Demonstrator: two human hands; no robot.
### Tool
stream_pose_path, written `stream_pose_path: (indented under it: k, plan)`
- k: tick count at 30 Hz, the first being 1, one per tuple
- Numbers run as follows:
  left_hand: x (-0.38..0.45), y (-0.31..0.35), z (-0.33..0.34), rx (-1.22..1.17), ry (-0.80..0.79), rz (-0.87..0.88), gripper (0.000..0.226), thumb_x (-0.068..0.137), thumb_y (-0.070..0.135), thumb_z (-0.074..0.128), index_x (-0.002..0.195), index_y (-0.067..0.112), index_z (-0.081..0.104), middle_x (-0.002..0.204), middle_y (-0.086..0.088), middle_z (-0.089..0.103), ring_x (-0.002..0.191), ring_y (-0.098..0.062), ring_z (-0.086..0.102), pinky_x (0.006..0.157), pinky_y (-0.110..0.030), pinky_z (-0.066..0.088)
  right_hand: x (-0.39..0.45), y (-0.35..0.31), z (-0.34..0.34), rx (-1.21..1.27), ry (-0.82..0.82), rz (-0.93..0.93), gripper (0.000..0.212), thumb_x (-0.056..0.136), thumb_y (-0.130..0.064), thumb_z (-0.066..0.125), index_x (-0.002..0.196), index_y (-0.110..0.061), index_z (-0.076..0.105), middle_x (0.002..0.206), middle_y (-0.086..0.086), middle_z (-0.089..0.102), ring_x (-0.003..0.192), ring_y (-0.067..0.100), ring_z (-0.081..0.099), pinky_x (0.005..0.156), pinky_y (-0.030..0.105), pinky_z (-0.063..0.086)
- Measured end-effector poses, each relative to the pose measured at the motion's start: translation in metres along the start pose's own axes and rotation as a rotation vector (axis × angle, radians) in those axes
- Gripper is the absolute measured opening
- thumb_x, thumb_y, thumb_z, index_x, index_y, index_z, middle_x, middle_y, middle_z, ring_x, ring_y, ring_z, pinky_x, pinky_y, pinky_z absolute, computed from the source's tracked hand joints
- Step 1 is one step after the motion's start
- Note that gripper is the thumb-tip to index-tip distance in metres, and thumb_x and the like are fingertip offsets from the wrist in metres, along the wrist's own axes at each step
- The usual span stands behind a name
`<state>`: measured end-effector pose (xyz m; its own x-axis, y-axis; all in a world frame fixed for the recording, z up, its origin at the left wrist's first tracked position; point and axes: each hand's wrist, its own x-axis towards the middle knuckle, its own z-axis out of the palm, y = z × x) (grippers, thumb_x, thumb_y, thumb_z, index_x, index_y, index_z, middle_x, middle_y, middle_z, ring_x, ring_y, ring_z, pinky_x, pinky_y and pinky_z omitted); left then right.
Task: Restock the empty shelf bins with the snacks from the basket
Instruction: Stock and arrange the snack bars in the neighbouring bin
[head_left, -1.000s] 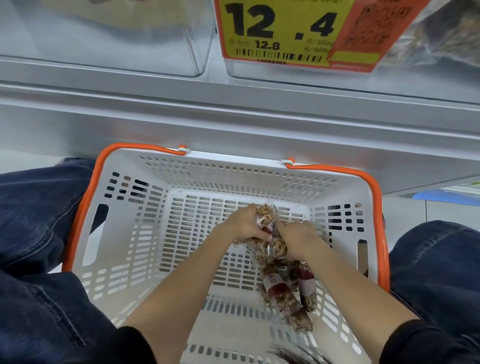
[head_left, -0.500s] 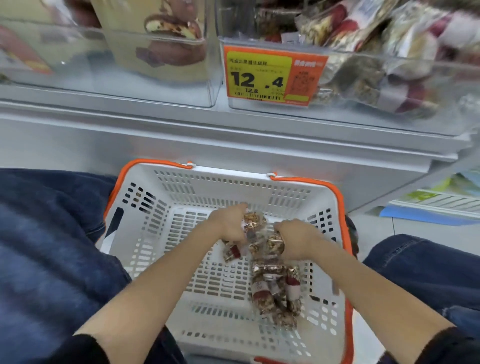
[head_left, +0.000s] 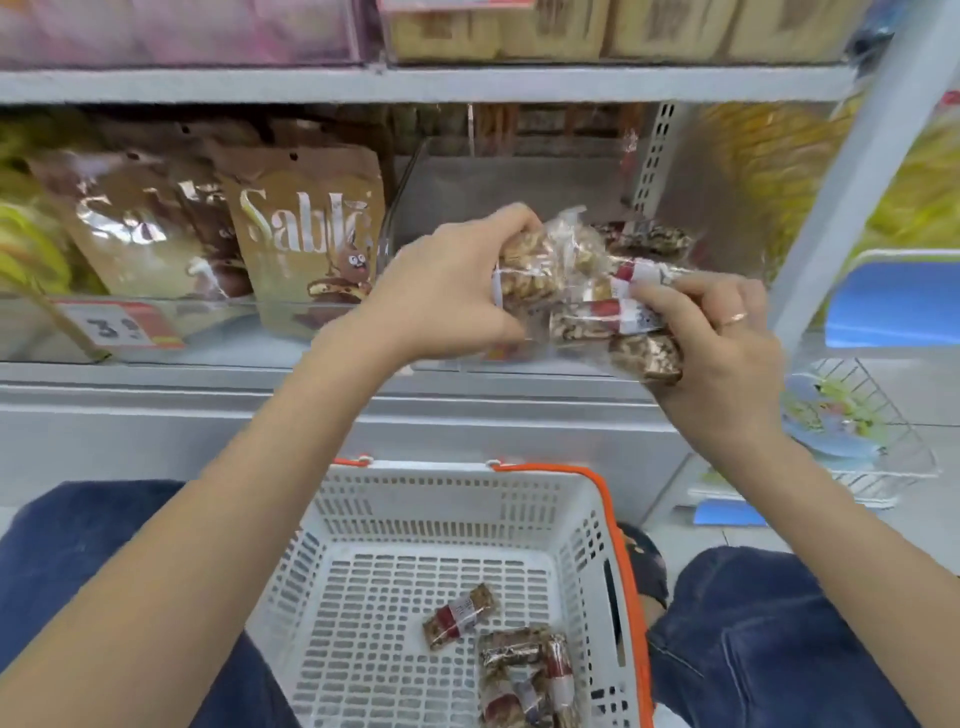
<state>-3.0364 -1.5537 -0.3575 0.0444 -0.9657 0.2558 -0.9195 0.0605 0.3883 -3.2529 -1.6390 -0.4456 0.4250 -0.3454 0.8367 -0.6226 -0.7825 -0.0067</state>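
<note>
Two hands shared one load: the left hand (head_left: 457, 291) curled its fingers around the near-left end of a bundle of wrapped snack bars (head_left: 587, 291), and the right hand (head_left: 722, 343) pinched the bundle's right end, a ring (head_left: 736, 317) on one finger. The bundle was up at shelf height, right in front of the clear shelf bin (head_left: 519, 182) at the centre of the shelf; whether it touched the bin's front edge could not be told. A few dark bars (head_left: 649, 236) lay just beyond the hands, inside that bin.

Left of the bin stood brown Sablé pouches (head_left: 306, 234), with a price tag (head_left: 117, 325) on the rail further left. Yellow packets (head_left: 769, 171) blurred past on the right, behind a slanted grey upright (head_left: 852, 171).

Down near the person, the white basket (head_left: 447, 499) with its orange rim sat between two knees in blue jeans (head_left: 779, 639). More snack bars (head_left: 524, 670) lay on its floor at the near right, one bar (head_left: 460, 616) lying apart from the rest. A wire rack (head_left: 878, 431) sat on the floor at the far right.
</note>
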Motion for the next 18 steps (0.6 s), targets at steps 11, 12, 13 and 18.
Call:
stream_pose_path:
  k: [11, 12, 13, 18]
  plan:
    - [0.134, -0.063, 0.045, 0.288, -0.055, -0.128, 0.08, 0.083, 0.044, 0.065, 0.148, 0.03, 0.02, 0.141, -0.011, 0.044, 0.125, -0.031, 0.046, 0.095, -0.041, 0.045, 0.084, 0.05, 0.079, -0.166, -0.402, 0.227, 0.073, 0.068, -0.024, 0.082, 0.131, -0.026, 0.045, 0.134, 0.019, 0.04, 0.12, 0.038, 0.036, 0.092, 0.047, 0.04]
    - [0.134, -0.073, 0.054, 0.232, -0.146, -0.179, 0.087, 0.082, 0.056, 0.062, 0.15, 0.028, 0.014, 0.149, -0.011, 0.034, 0.133, -0.03, 0.037, 0.103, -0.042, 0.039, 0.086, 0.053, 0.082, -0.133, -0.533, 0.285, 0.079, 0.071, -0.042, 0.078, 0.137, -0.031, 0.036, 0.142, 0.019, 0.03, 0.129, 0.039, 0.027, 0.101, 0.049, 0.032]
    - [0.131, -0.084, 0.063, 0.183, -0.224, -0.232, 0.091, 0.082, 0.064, 0.055, 0.15, 0.027, 0.008, 0.155, -0.009, 0.022, 0.139, -0.029, 0.026, 0.11, -0.043, 0.03, 0.089, 0.057, 0.082, -0.072, -0.644, 0.329, 0.086, 0.071, -0.057, 0.072, 0.141, -0.036, 0.029, 0.149, 0.016, 0.02, 0.136, 0.039, 0.018, 0.108, 0.05, 0.024]
    - [0.122, -0.103, 0.083, -0.029, -0.304, -0.39, 0.098, 0.076, 0.076, 0.047, 0.15, 0.034, -0.001, 0.159, -0.006, 0.003, 0.145, -0.032, 0.006, 0.117, -0.046, 0.014, 0.09, 0.072, 0.06, 0.184, -0.923, 0.386, 0.11, 0.046, -0.097, 0.039, 0.143, -0.052, 0.014, 0.16, 0.0, -0.008, 0.145, 0.027, -0.015, 0.116, 0.047, -0.002]
